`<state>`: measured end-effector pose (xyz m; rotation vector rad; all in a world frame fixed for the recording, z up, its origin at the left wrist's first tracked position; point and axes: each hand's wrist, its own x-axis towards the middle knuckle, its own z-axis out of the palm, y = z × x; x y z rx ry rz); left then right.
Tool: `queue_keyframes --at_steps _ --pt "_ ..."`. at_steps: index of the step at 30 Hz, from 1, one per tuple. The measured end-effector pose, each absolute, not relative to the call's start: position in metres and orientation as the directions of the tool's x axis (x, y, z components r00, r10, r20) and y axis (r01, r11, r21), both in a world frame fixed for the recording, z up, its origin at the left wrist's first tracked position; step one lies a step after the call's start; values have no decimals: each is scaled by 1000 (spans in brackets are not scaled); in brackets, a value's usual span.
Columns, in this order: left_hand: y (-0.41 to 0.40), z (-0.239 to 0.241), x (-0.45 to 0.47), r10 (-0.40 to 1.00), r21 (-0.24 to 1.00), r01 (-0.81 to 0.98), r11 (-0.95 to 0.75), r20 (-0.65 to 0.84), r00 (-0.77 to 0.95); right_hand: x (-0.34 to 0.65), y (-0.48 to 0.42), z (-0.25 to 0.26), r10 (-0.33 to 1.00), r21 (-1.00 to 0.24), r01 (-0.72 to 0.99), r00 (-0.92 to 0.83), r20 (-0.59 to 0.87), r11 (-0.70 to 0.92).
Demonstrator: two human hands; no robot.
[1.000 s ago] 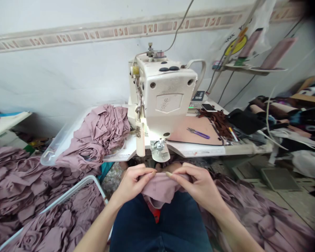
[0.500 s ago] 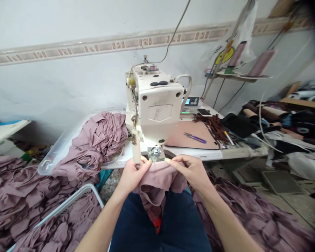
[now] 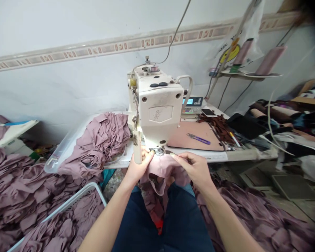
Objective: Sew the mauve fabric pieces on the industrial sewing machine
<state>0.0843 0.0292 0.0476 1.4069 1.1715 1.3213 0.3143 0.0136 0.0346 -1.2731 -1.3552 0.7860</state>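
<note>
A mauve garment (image 3: 164, 168) hangs over my lap, its upper edge at the metal plate and presser foot (image 3: 159, 151) of a white sewing machine (image 3: 160, 105). My left hand (image 3: 141, 164) pinches the left side of that edge, close beside the foot, with some fingers hidden behind the machine's needle guard (image 3: 137, 147). On the other side my right hand (image 3: 194, 166) grips the edge between thumb and fingers, a little away from the foot. Below, the fabric falls in loose folds with an opening showing.
Purple-handled thread snips (image 3: 198, 138) lie on a tan mat (image 3: 178, 136) to the right, near a phone (image 3: 208, 112). Mauve fabric is heaped on the table (image 3: 102, 140) at left and in a white basket (image 3: 68, 201). Thread cones (image 3: 270, 61) stand at upper right.
Both hands have moved slightly forward with the garment, its edge now up at the presser foot and covering more of the metal plate. The view has shifted a little.
</note>
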Motion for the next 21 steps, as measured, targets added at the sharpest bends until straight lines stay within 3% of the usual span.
queue_keyframes --at_steps 3,6,11,14,17,21 --pt "18 42 71 970 950 198 -242 244 14 321 -4 22 965 -945 266 127 228 188" --pt "-4 35 47 963 882 392 -260 269 34 338 -23 -1 992 -978 199 91 83 64" --pt "-42 25 -16 900 680 708 -191 409 -150 372 -46 -39 949 -975 -61 223 -221 -212" --pt "-57 18 -56 840 550 828 -110 497 -218 381 -52 -48 916 -957 -150 285 -281 -247" --pt "-68 10 -85 832 351 934 -68 537 -142 379 -53 -43 950 -971 -57 198 -241 -234" --pt "-73 -1 -108 861 -84 993 -84 495 115 364 -54 -24 985 -968 199 -46 -169 -156"
